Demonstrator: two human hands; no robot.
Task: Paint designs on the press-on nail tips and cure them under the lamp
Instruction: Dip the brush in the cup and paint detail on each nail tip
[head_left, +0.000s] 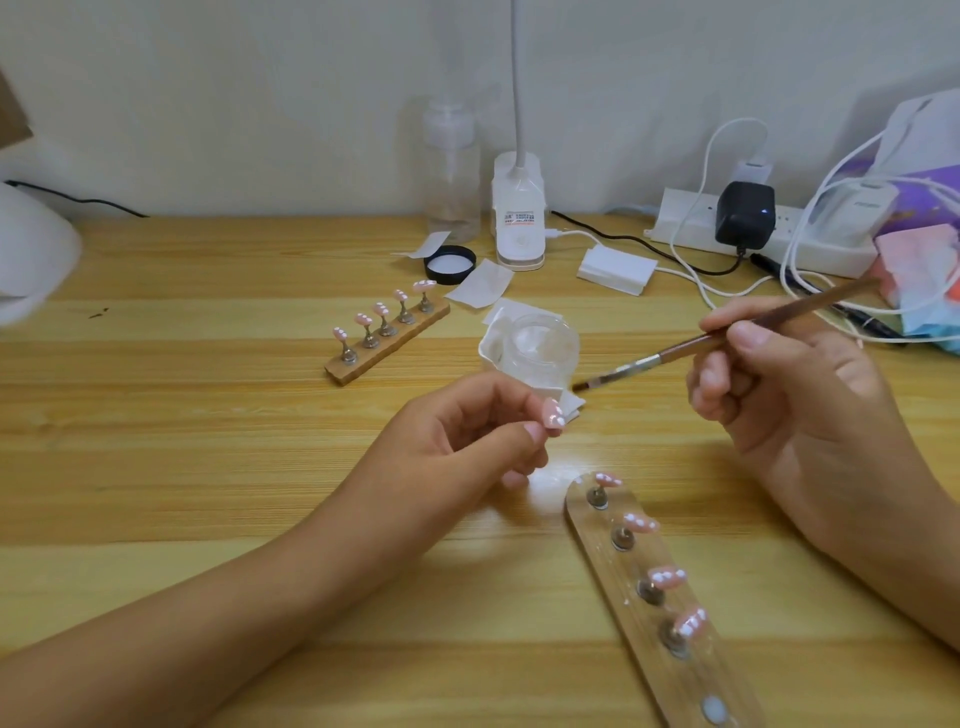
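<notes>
My left hand (467, 431) pinches a pink nail tip (552, 413) with white dots between thumb and forefinger, above the table's middle. My right hand (779, 395) grips a brown-handled brush (727, 332); its bristles point left, close to the tip and beside a small clear glass jar (543, 345). A near wooden holder (660, 597) carries several pink dotted tips on metal stands, with one bare stand at its near end. A second wooden holder (387, 338) farther back carries several more dotted tips.
White wipes lie under and around the jar. A black lid (450, 264), a clear pump bottle (451, 171) and a white clip lamp base (519, 218) stand behind. A power strip (753, 234) with cables and a purple box are at right. A white curved object (31, 254) is at left.
</notes>
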